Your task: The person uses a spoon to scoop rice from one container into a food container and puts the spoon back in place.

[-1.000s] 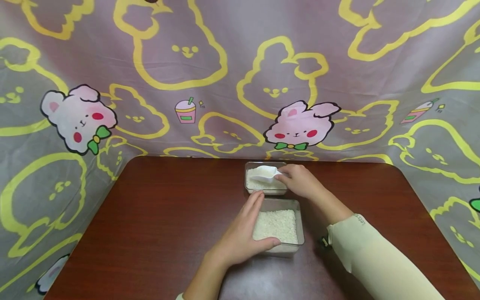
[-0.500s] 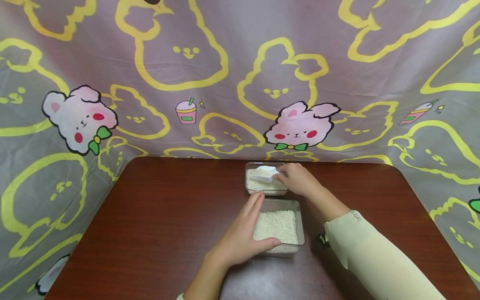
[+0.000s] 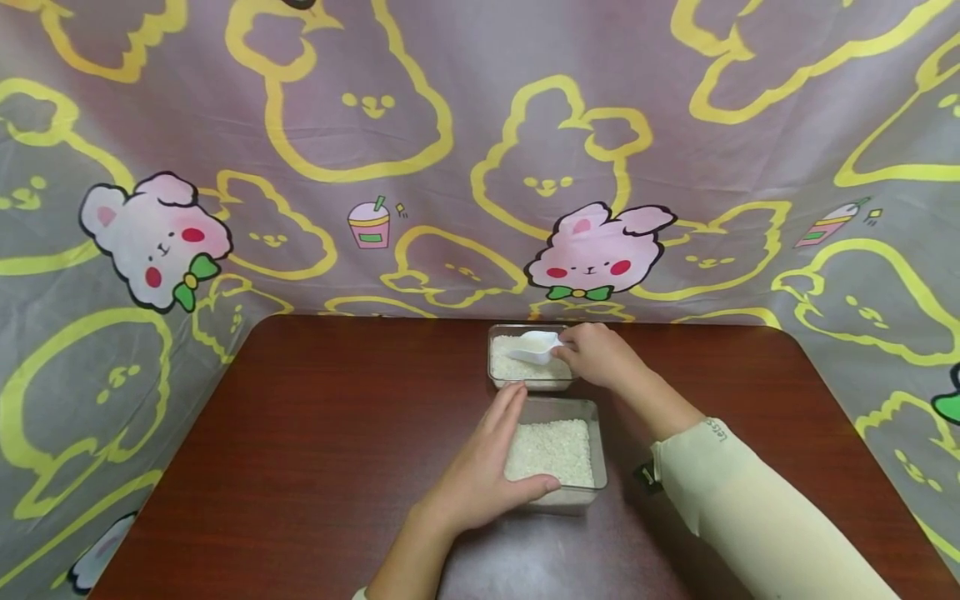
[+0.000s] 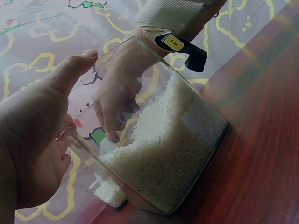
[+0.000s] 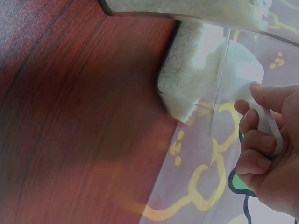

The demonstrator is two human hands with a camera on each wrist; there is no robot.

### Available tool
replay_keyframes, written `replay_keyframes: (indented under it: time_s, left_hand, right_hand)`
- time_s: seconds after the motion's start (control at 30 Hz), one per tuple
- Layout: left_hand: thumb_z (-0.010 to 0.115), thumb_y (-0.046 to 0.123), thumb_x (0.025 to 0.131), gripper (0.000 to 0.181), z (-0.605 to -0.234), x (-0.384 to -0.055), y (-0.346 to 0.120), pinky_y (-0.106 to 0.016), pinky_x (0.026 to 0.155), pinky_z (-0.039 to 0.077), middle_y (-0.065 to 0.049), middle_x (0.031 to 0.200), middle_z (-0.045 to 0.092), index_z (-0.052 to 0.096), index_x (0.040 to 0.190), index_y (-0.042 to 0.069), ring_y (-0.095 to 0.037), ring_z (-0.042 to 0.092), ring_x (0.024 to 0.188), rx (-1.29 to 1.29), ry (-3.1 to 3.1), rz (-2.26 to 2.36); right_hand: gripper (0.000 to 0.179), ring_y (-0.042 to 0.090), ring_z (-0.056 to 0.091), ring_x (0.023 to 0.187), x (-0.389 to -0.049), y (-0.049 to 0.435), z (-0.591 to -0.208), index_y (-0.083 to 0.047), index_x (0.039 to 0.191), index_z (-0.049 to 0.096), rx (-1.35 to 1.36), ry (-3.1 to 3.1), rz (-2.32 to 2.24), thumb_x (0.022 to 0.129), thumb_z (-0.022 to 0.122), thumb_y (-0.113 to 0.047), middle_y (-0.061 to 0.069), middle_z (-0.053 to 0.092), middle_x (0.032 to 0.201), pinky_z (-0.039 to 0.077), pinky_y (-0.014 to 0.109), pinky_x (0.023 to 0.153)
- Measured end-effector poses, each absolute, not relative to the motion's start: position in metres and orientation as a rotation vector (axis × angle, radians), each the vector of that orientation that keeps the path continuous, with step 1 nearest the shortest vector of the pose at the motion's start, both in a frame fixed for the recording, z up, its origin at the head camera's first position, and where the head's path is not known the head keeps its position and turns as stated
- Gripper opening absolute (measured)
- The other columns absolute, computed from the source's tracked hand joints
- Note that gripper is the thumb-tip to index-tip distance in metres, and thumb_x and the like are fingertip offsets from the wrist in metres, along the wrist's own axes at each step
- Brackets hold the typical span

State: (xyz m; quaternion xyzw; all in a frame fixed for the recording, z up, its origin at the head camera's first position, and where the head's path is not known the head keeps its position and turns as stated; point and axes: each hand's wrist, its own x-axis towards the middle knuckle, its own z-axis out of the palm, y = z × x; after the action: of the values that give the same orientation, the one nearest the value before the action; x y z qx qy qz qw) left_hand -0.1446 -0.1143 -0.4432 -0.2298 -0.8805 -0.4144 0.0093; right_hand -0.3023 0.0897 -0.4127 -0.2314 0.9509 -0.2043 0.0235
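Observation:
In the head view, my right hand (image 3: 600,357) pinches the handle of a white scoop (image 3: 537,348) over the far clear container (image 3: 534,385), which holds rice. The scoop's bowl is low at the rice; whether it carries grains is hard to tell. In the right wrist view, the fingers and thumb curl round the scoop handle (image 5: 267,122). My left hand (image 3: 483,471) holds the left side of the larger near container (image 3: 601,454), thumb over the front rim, fingers at the back left corner. Rice (image 4: 163,135) is heaped unevenly inside it in the left wrist view.
Both containers stand on a dark red-brown wooden table (image 3: 337,433), one behind the other with a narrow gap. A patterned cloth (image 3: 450,183) with rabbits and yellow outlines rises behind the table and at its sides. The right wrist wears a black strap (image 3: 648,477).
The scoop has shifted slightly to the right over the far container, and its bowl looks a little more level. The left hand and the near container have stayed in place.

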Motion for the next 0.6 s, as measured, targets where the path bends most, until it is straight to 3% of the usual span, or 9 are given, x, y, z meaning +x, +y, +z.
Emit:
replay_keyframes:
  time_s: [0.4,0.6]
  left_hand:
    - [0.075,0.051,0.081,0.107,-0.443,-0.145,-0.114,-0.05,0.118,0.027,0.011,0.165,0.005,0.009,0.16,0.019,-0.016,0.014,0.151,-0.704,-2.762,-1.319]
    - [0.075,0.051,0.081,0.108,-0.444,-0.144,-0.115,-0.05,0.118,0.027,0.014,0.164,0.003,0.007,0.159,0.023,-0.014,0.013,0.151,-0.69,-2.767,-1.347]
  right_hand:
    - [0.017,0.025,0.062,0.071,-0.293,0.092,-0.398,-0.011,0.081,0.07,-0.721,3.077,-0.353,0.09,0.07,-0.025,0.004,0.064,0.073,0.05,0.042,0.063]
    - [0.016,0.028,0.064,0.078,-0.287,0.095,-0.393,-0.006,0.094,0.073,-0.711,3.149,-0.229,0.088,0.071,-0.021,0.007,0.068,0.083,0.054,0.047,0.065]
